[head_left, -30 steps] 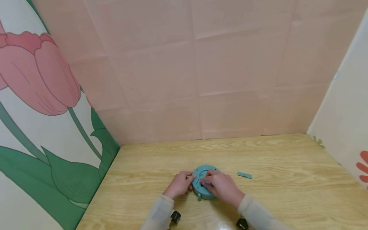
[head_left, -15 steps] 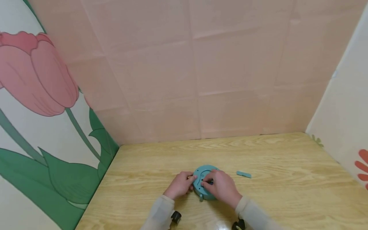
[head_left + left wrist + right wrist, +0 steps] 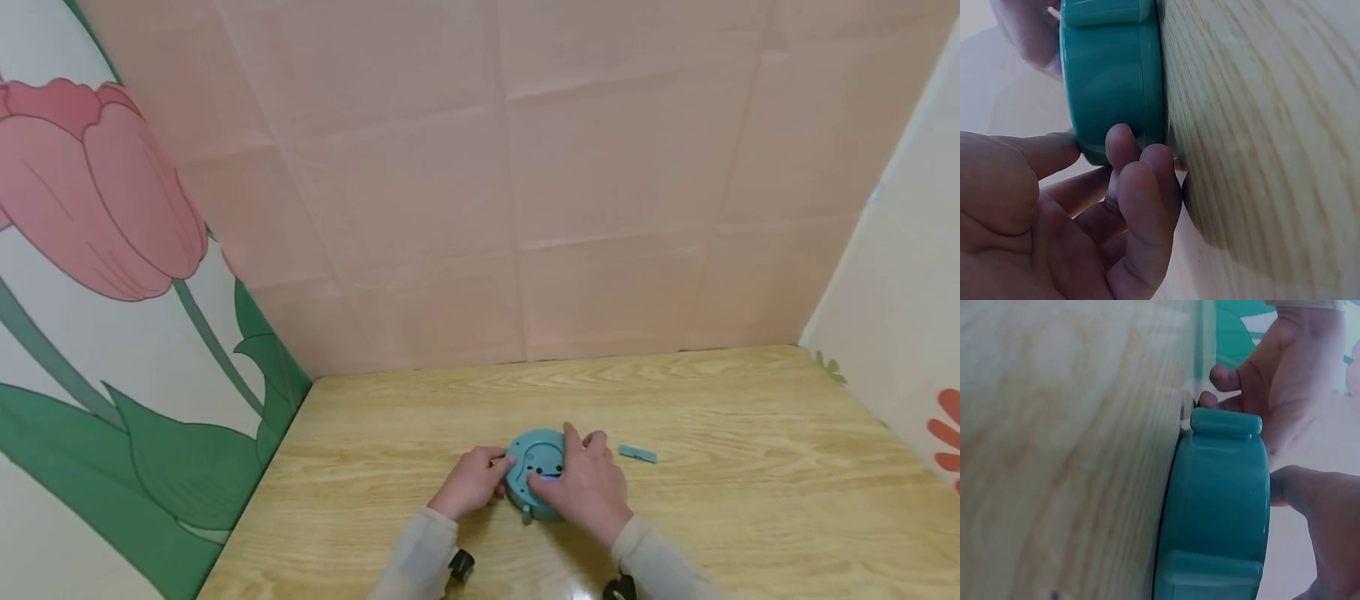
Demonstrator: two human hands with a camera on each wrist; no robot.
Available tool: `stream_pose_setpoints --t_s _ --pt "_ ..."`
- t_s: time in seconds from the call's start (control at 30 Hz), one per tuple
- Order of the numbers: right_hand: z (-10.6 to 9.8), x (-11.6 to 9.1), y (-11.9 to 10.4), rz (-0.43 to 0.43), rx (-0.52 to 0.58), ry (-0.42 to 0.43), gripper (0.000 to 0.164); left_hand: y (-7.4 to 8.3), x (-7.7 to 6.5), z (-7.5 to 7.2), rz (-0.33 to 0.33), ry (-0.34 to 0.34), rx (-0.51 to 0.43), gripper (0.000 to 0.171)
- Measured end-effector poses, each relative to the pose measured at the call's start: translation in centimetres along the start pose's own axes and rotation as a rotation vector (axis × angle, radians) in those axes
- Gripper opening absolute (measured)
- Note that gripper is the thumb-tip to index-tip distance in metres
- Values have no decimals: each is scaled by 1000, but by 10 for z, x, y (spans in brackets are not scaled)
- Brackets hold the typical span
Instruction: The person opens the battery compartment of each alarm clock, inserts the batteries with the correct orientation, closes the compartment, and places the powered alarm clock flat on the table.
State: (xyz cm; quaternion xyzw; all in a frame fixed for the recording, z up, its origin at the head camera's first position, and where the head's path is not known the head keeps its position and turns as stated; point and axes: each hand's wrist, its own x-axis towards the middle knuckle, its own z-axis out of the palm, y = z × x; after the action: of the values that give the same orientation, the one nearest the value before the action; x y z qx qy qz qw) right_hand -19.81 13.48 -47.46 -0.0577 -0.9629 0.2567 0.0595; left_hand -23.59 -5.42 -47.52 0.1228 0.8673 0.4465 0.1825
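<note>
A round teal clock (image 3: 534, 442) lies with its back upward on the wooden table. My left hand (image 3: 471, 482) grips its left edge, thumb on top; in the left wrist view the other fingers curl against the side wall (image 3: 1107, 87). Over the right part of the clock is my right hand (image 3: 591, 487), thumb pressing near a purple-blue battery (image 3: 551, 477) in the open compartment, index finger extended along the far right edge. In the right wrist view, that thumb (image 3: 1291, 487) meets the back's rim. The right hand partly hides the compartment.
A small teal battery cover (image 3: 637, 454) lies on the wooden table (image 3: 390, 433) to the right of the clock. Black wrist cameras (image 3: 461, 567) hang under the sleeves. A pink sheet (image 3: 420, 183) backs the table, with patterned walls on both sides.
The right hand's fingers have spread from a pinch over the compartment to the clock's right side, uncovering more of the back and the battery. The left hand keeps its grip.
</note>
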Motion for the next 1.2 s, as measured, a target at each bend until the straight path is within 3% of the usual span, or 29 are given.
stream_pose_setpoints --t_s 0.27,0.93,1.2 --pt "-1 2 6 45 -14 -126 112 -2 1 0 9 1 7 40" --pt "5 4 3 120 48 -141 105 -1 -1 6 -19 30 35 43" --pt "1 5 3 112 59 -151 102 0 0 6 -22 40 47 45"
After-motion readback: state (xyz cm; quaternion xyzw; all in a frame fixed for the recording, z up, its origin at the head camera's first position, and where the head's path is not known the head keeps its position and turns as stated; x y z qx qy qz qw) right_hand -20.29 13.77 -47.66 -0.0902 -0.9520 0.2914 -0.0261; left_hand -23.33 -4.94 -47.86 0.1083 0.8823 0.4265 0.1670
